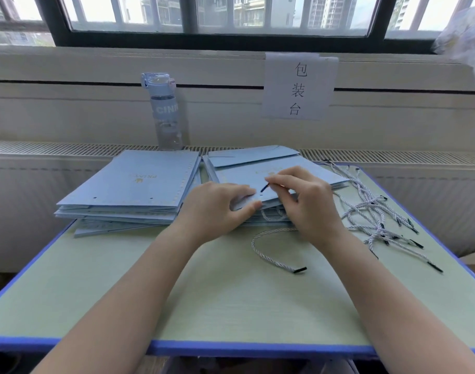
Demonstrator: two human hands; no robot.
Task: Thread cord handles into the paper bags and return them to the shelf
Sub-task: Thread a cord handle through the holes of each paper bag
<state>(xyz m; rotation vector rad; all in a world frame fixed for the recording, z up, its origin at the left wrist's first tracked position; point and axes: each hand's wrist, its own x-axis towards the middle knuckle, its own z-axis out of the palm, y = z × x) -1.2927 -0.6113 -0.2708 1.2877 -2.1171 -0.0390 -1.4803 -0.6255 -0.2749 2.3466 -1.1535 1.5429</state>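
Cord tip poised right over the punch hole
Now the right grip (309, 201) pinches the cord's (268, 255) black tip (264, 187), angled down-left, hole (261, 194) just beneath; left grip (217, 206) pinches the top paper bag's (320, 175) near edge on the desk (231, 292)

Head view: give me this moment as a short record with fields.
left hand: holds near edge of the top paper bag
right hand: pinches a cord, its black tip just above the bag's hole
cord tail: lies on the table
left stack: flat bags, no cords seen
loose cords: heap on table's right side
step: threading, tip not yet through
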